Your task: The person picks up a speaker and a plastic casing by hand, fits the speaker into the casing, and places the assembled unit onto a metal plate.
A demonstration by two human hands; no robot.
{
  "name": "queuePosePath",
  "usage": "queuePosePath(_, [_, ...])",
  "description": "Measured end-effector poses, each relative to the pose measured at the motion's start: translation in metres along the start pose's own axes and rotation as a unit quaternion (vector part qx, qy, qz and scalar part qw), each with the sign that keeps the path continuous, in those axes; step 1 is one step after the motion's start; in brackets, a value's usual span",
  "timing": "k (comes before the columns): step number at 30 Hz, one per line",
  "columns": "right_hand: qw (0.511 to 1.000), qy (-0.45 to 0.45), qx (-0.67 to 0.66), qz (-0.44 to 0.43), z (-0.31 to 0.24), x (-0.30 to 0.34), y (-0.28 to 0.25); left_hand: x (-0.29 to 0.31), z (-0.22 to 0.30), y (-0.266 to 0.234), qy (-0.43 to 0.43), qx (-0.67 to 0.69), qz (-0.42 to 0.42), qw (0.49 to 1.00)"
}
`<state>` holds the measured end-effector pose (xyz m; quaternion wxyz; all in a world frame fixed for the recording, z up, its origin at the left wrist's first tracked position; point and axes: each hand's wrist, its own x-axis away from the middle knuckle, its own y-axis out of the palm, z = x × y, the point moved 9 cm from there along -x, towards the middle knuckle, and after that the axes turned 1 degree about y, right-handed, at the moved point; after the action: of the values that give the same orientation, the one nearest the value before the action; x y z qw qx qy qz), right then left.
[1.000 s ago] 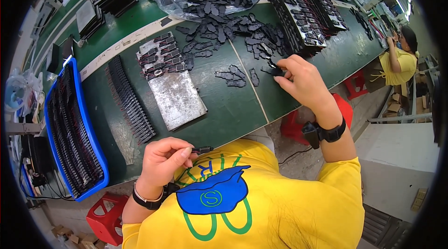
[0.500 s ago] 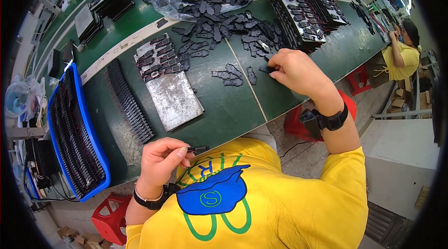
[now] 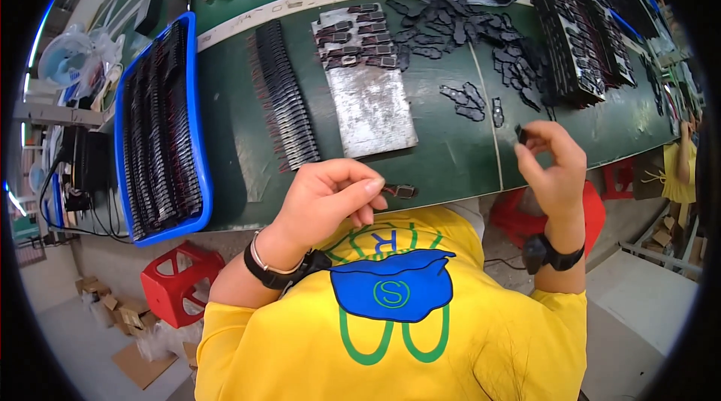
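My left hand [image 3: 327, 198] is closed in a pinch near the table's front edge. Between its thumb and forefinger sits a small black wired component [image 3: 404, 191] with a rectangular face and thin reddish wires. My right hand [image 3: 556, 161] is raised over the table's front edge, its thumb and forefinger pinching a small black plastic piece [image 3: 520, 133]. Several flat black pieces [image 3: 464, 101] lie just left of it. A worn metal plate [image 3: 373, 119] rests beyond my left hand, with wired components [image 3: 351, 46] in rows on its far half.
Left of the plate runs a long row of black parts [image 3: 284, 93]. A blue bin [image 3: 201, 153] packed with similar parts stands farther left. Loose black pieces [image 3: 451, 29] spill from a plastic bag at the back. Stacked loaded plates [image 3: 567, 48] stand right. Red stools [image 3: 176, 281] are below.
My right hand has drawn back from the loose pieces toward me, carrying a black piece. The left hand still pinches the wired component. The whole view has shifted leftward.
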<state>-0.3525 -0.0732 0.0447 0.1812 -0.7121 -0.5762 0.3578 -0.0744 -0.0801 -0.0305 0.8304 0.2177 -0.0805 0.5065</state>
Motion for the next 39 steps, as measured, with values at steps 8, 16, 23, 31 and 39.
queuePosePath(8, [0.961, -0.246, -0.078, -0.103, -0.113, 0.014, 0.056, -0.001, -0.001, 0.001, 0.003, 0.014, 0.006, 1.000])
queuePosePath(16, [0.954, -0.273, -0.030, -0.122, -0.129, 0.024, 0.080, 0.001, -0.003, 0.002, 0.000, 0.048, 0.001, 0.999])
queuePosePath(23, [0.954, -0.279, -0.029, -0.107, -0.126, 0.028, 0.082, 0.001, -0.004, 0.005, 0.001, 0.052, -0.011, 0.999])
queuePosePath(31, [0.958, -0.263, -0.041, -0.103, -0.123, 0.029, 0.082, 0.002, -0.004, 0.008, 0.010, 0.054, -0.018, 0.998])
queuePosePath(39, [0.954, -0.284, -0.038, -0.083, -0.122, 0.033, 0.084, 0.004, -0.004, 0.009, 0.024, 0.062, -0.029, 0.997])
